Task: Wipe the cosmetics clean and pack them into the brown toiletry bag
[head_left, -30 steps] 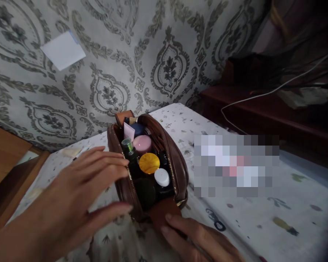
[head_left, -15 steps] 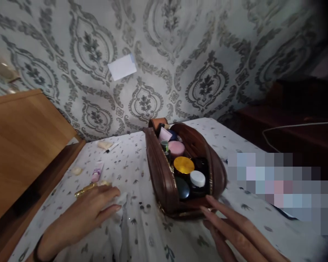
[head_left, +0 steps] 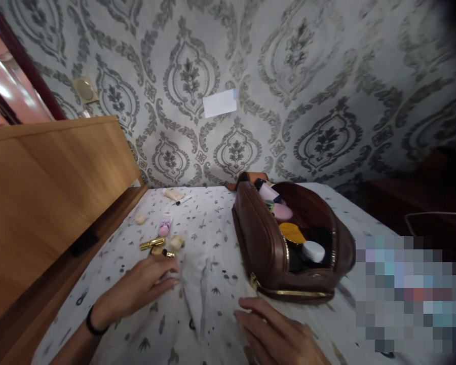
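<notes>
A brown leather toiletry bag [head_left: 256,243] stands unzipped on the patterned sheet. Inside it are a yellow-lidded jar [head_left: 292,233], a white-capped container [head_left: 313,251], a pink round item [head_left: 282,212] and a pale pink tube [head_left: 269,193]. My left hand [head_left: 144,284] lies low over the sheet, thumb apart from the fingers, just below a dark and gold small item [head_left: 162,252]. Close by lie a gold tube [head_left: 152,244], a small cream-coloured jar [head_left: 177,242] and a pink-purple tube [head_left: 165,225]. My right hand [head_left: 275,329] is open and empty, in front of the bag.
A wooden board [head_left: 61,172] borders the bed on the left. Towards the wall lie a beige tube [head_left: 174,194], a thin white tube with a black cap [head_left: 184,199] and a small cream piece [head_left: 140,219]. A blurred-out patch [head_left: 410,294] covers the right side.
My right hand has drawn back from the bag's front edge and moved left. The view has turned left, so the bag sits farther right. More small items show above my left hand.
</notes>
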Tool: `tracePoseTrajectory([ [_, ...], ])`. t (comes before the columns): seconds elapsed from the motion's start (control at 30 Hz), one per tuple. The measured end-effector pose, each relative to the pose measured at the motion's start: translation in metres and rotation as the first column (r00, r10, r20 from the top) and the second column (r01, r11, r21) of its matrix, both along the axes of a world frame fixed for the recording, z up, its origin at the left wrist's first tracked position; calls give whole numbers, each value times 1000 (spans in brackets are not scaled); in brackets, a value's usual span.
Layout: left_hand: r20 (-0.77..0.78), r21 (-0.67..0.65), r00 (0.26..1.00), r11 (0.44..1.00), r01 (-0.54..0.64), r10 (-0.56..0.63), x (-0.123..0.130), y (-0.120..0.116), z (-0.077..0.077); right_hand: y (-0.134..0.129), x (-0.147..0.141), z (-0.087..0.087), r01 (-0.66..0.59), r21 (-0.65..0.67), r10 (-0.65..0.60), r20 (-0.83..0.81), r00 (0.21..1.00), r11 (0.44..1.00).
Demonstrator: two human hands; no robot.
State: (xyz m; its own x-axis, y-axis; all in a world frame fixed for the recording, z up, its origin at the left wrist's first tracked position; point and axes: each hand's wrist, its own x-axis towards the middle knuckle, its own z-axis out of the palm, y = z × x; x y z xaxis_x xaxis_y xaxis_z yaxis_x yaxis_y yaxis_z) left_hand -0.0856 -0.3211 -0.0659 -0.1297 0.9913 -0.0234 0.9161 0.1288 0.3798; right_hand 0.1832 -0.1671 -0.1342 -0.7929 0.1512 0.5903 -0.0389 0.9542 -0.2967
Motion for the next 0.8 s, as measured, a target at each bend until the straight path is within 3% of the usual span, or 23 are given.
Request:
tracePoseTrajectory([
  [0.13, -2, 15, 995, 995, -98, 98, -31, -7, 12, -12, -37, 3, -89, -269, 111, 69, 991, 959],
  [0.3, -111, 74, 975, 980, -185, 193, -97, 10, 13, -18, -87, -2, -89, -557, 146, 59, 988, 825],
  [0.47, -244, 107, 927, 958, -268, 286, -163, 65, -2, -13, -117, -25, -11, -813, 28, 6, 1000, 583],
  [0.57, -335, 114, 891, 952, -286, 307, -187, 108, -12, -10, -117, -38, 23, -846, -44, -1, 999, 532],
  [0.73, -440, 112, 851, 958, -265, 287, -203, 170, -35, -8, -112, -48, 67, -900, -103, 25, 994, 432],
  [0.8, -455, 102, 847, 961, -256, 274, -207, 186, -43, -7, -113, -51, 77, -902, -122, 27, 992, 424],
])
